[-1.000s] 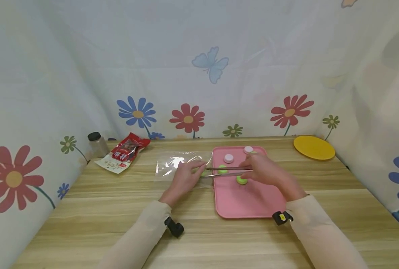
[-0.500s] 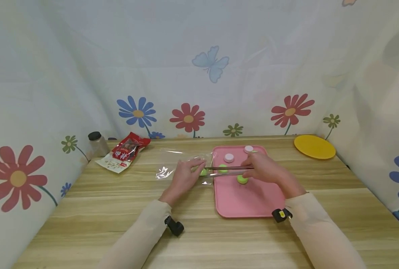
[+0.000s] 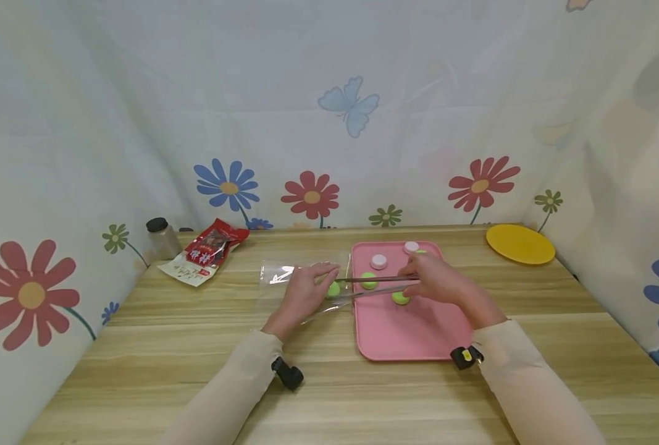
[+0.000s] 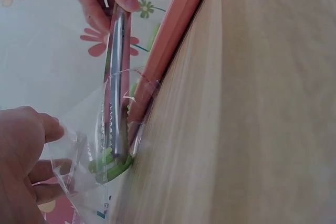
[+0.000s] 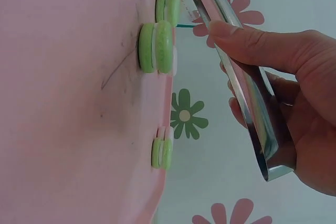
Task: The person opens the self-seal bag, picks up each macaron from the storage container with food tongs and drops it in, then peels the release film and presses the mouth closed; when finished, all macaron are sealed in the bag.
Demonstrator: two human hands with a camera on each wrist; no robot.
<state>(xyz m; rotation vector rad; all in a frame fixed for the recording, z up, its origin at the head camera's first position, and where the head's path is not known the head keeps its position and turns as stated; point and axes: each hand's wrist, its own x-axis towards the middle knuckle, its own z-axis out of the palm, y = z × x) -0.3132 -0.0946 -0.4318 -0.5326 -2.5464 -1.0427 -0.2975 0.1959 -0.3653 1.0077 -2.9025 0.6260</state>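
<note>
My right hand holds metal tongs, thumb on one arm and fingers behind the other in the right wrist view. The tongs reach left across the pink tray into a clear plastic bag. At their tips, inside the bag, is a green macaron; whether the tips still grip it I cannot tell. My left hand pinches the bag's film near its mouth, as the left wrist view shows. Green macarons and pale pink macarons lie on the tray.
At the back left lies a red and white snack packet beside a jar with a black lid. A yellow plate sits at the back right. A flower-printed curtain hangs behind the wooden table.
The green macaron has shifted a little left and toward me inside the bag. The bag's film has moved and its front edge shows lower. Both hands have barely moved.
</note>
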